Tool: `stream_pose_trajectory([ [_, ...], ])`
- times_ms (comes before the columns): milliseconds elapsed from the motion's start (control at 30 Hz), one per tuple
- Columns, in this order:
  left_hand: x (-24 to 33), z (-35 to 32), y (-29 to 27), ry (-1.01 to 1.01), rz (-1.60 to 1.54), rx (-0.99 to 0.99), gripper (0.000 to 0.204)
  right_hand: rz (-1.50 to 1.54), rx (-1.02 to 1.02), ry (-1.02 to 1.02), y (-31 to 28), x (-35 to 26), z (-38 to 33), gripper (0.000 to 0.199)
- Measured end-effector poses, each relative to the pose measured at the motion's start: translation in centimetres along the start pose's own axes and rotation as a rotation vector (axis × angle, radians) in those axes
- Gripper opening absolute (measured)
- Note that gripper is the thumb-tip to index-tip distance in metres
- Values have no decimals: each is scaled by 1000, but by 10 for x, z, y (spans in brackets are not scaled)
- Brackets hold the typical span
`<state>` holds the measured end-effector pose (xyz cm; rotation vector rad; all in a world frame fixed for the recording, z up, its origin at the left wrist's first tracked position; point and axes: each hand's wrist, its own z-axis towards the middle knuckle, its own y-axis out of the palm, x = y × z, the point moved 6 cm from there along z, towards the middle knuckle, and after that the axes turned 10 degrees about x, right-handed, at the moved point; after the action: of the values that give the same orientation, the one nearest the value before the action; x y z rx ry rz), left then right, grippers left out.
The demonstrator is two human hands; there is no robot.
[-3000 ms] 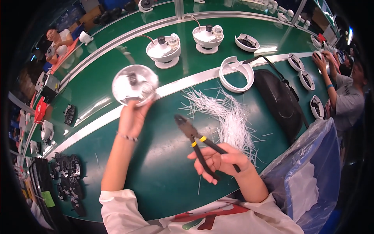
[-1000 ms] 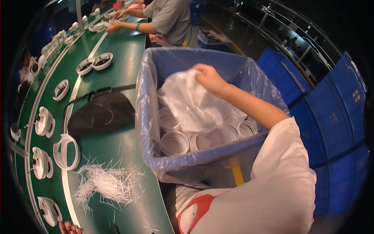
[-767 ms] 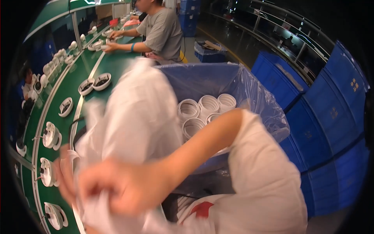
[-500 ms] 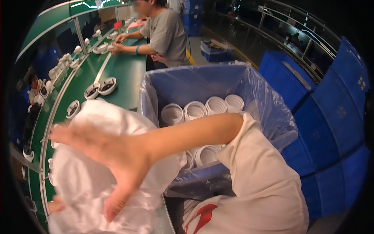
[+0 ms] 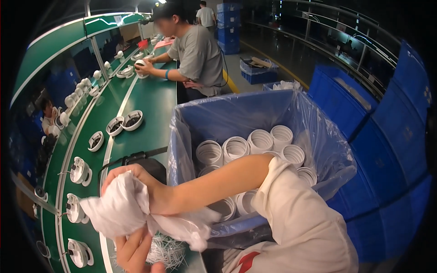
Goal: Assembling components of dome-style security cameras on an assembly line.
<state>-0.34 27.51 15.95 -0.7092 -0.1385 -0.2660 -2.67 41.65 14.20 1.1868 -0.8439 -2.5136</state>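
Over the counter (image 5: 154, 104), beside a lined blue bin (image 5: 255, 111) of white rings (image 5: 260, 140), the right hand (image 5: 154, 189) clutches a crumpled white sheet (image 5: 116, 207), apparently to contain its loose folds, while the left hand (image 5: 134, 252), half-curled, meets it from below, its grip unclear.

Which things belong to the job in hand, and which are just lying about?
Apparently in the work:
crumpled white sheet, held in the right hand, left hand at its lower edge
blue bin of white ribbed cylinders

Apparently lying about:
black bag
heap of white strips
blue crates
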Motion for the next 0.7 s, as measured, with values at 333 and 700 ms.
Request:
stream_pose_trajectory([
  [333,-5,50,-3,-204,-32,479,68,-449,-550,-730,81,-76,-24,20],
  [700,54,108,23,370,291,162,62,-76,-316,186,16,-99,-13,76],
])
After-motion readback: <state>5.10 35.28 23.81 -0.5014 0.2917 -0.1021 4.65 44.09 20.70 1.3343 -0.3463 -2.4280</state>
